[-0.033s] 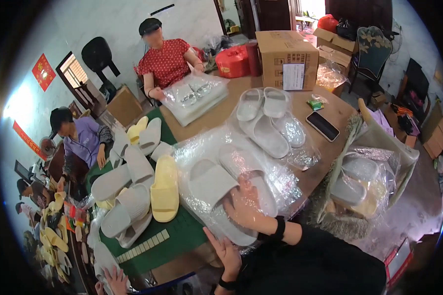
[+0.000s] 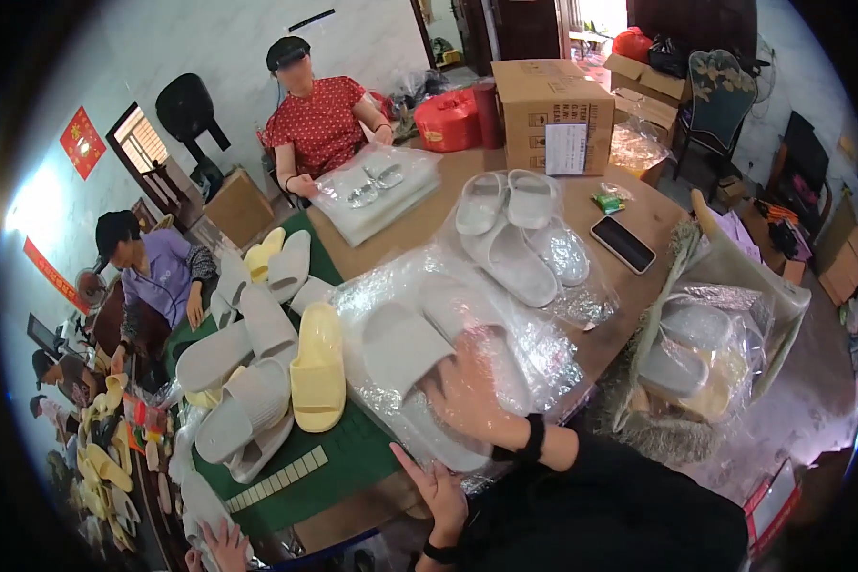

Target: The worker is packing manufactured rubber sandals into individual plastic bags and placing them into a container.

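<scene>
My right hand point(image 2: 469, 393) lies on the heel end of a pale grey slipper point(image 2: 400, 345) and grips it; the hand is blurred. The slipper rests on a crinkled heap of clear plastic bags point(image 2: 543, 357), with a second grey slipper point(image 2: 443, 440) partly under my wrist. At the table's near edge my left hand point(image 2: 439, 491) has its fingers spread and holds nothing, just below the plastic. Both sleeves are black, with a black band on each wrist.
A yellow slipper point(image 2: 316, 367) and several grey ones point(image 2: 243, 405) lie on a green mat point(image 2: 348, 458). Beyond are white slippers point(image 2: 507, 234), a phone point(image 2: 623, 244) and a cardboard box point(image 2: 551, 110). A person in red point(image 2: 319, 119) handles bagged slippers. A person in purple point(image 2: 157, 276) sits left. A basket point(image 2: 705, 357) stands right.
</scene>
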Motion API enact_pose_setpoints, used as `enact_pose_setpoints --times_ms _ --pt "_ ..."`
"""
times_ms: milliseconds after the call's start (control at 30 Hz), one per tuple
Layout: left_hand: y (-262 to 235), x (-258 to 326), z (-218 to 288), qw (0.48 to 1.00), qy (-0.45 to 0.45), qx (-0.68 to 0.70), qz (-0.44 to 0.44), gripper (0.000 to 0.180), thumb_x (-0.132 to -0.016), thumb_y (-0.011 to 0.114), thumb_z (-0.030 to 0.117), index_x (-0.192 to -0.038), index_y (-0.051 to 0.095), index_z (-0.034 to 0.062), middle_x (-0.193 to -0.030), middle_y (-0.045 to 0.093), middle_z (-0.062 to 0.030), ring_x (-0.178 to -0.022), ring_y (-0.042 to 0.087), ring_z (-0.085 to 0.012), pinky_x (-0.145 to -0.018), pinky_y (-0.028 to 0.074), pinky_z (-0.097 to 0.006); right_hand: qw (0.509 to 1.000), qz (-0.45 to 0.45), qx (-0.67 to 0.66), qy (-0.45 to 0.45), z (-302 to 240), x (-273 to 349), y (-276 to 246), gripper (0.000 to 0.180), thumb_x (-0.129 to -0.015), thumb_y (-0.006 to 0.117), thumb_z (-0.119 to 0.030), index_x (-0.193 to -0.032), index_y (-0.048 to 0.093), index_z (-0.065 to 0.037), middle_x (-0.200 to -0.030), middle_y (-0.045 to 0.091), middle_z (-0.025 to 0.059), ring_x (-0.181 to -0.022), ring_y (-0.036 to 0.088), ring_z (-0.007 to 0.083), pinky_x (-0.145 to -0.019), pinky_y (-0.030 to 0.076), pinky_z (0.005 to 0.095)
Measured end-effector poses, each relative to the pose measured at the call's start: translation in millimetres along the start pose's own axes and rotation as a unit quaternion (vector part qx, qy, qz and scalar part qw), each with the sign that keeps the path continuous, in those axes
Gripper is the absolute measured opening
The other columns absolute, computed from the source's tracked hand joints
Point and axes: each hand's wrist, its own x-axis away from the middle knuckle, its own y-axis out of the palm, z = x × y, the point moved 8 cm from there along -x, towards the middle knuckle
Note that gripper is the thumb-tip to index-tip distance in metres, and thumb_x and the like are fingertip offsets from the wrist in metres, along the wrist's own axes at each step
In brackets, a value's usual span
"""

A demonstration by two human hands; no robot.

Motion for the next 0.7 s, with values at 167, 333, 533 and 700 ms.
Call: enact_pose_setpoints --times_ms 167,333,533,700 --pt "-14 12 -37 0.989 -0.128 0.07 0.006 0.053 -0.093 0.043 -0.001 -0.139 0.016 0.0042 -0.12 0.05 -0.0234 -0.089 0.063 -0.0284 -0.078 0.054 -0.037 0.992 -0.107 -0.032 -0.063 -12 -16 25 0.041 -0.08 0.059 -0.022 -0.114 0.05 0.0 -0.121 0.042 0.0263 -0.101 0.049 0.0389 -0.083 0.041 0.0489" --pt "-35 -4 -40 0.991 -0.105 0.073 -0.028 0.035 -0.09 0.047 -0.003 -0.124 0.04 -0.0024 -0.114 0.056 -0.0151 -0.099 0.059 -0.0221 -0.081 0.052 -0.034 0.932 -0.33 -0.055 -0.139 -11 61 33 0.052 -0.08 0.061 -0.03 -0.125 0.048 -0.007 -0.131 0.042 0.0175 -0.107 0.05 0.035 -0.087 0.043 0.0458" --pt "-11 -3 15 0.996 -0.08 0.012 0.033 0.034 -0.089 0.043 -0.006 -0.123 0.044 -0.0037 -0.102 0.057 -0.0117 -0.081 0.058 -0.0129 -0.061 0.048 -0.022 0.93 -0.068 0.005 -0.361 -47 61 -85 0.071 -0.078 0.062 -0.03 -0.142 0.031 -0.022 -0.141 0.035 0.0132 -0.128 0.036 0.0309 -0.102 0.032 0.0468" --pt "47 14 42 0.974 -0.042 -0.132 -0.178 0.046 -0.093 0.05 0.005 -0.136 0.035 -0.0009 -0.091 0.057 -0.009 -0.072 0.054 -0.0091 -0.065 0.045 -0.022 0.963 -0.049 0.05 -0.261 -11 35 -89 0.083 -0.073 0.064 -0.021 -0.144 0.023 -0.03 -0.142 0.033 0.0136 -0.11 0.049 0.0306 -0.091 0.04 0.0445"
